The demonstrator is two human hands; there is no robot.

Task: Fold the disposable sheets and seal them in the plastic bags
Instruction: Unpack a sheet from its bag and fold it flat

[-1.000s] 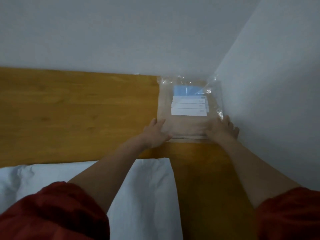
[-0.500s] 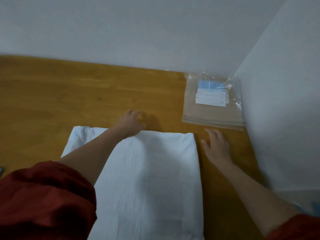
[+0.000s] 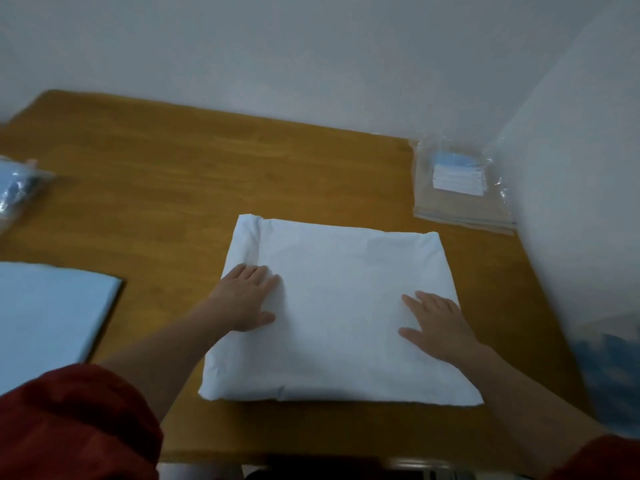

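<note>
- The left hand (image 3: 247,299) lies flat, fingers straight, on the left part of a folded white sheet (image 3: 332,313).
- The right hand (image 3: 434,325) lies flat too, fingers spread, on the sheet's right part.
- The sheet rests in the middle of a wooden table (image 3: 207,174).
- A sealed plastic bag (image 3: 460,188) with a folded sheet inside lies in the far right corner, against the wall.
- Another flat white sheet (image 3: 52,317) sits at the left edge.
- A blurred bluish bag (image 3: 17,188) lies far left.
</note>
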